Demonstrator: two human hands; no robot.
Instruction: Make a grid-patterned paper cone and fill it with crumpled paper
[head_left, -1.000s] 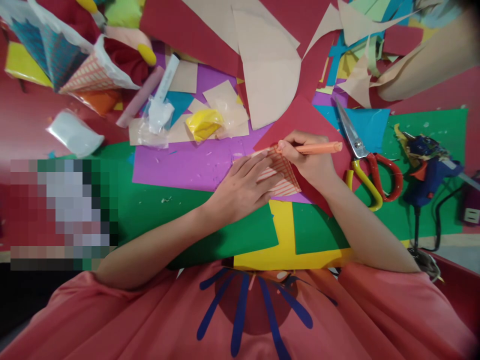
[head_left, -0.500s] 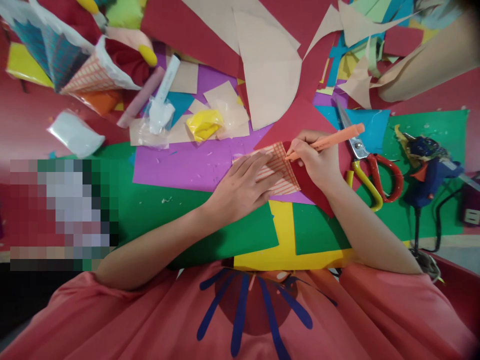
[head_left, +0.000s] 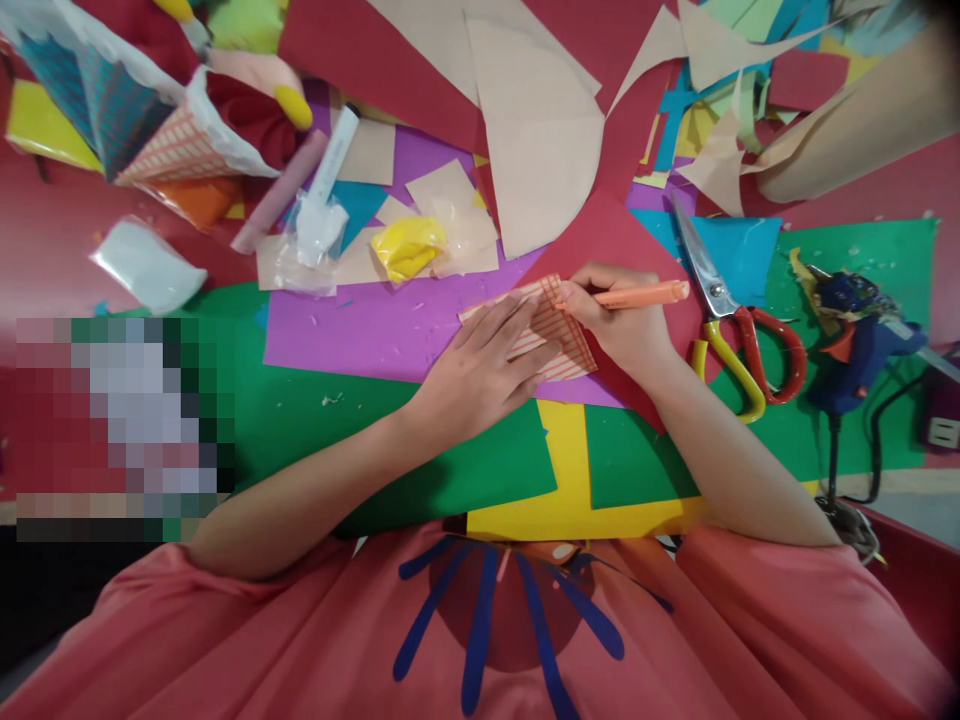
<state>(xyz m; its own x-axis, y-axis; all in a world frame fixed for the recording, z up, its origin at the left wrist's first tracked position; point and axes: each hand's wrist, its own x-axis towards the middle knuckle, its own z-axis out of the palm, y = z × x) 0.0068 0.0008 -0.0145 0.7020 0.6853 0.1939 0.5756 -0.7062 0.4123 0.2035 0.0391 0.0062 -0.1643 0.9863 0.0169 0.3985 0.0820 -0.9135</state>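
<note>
My right hand point(head_left: 621, 320) is closed round an orange marker point(head_left: 646, 295), its tip end at the upper right part of a cream paper piece point(head_left: 564, 350) covered with orange crossing lines. Spread flat over the left part of that piece, my left hand point(head_left: 491, 360) presses it down with fingers apart. The paper lies on a red sheet point(head_left: 626, 375) and a purple sheet point(head_left: 337, 330). My left palm and fingers hide much of the drawn lines.
Scissors point(head_left: 718, 300) with red and yellow handles lie right of my right hand. Farther right is a blue glue gun point(head_left: 855, 350). Two decorated paper cones point(head_left: 176, 140) lie upper left, near a yellow clay packet point(head_left: 409, 248) and a white packet point(head_left: 150, 265). A large cream sheet point(head_left: 536, 130) lies ahead.
The marker has tilted flatter, and its tip has moved left and slightly up along the paper's edge. My left hand stays on the paper, which has shifted slightly.
</note>
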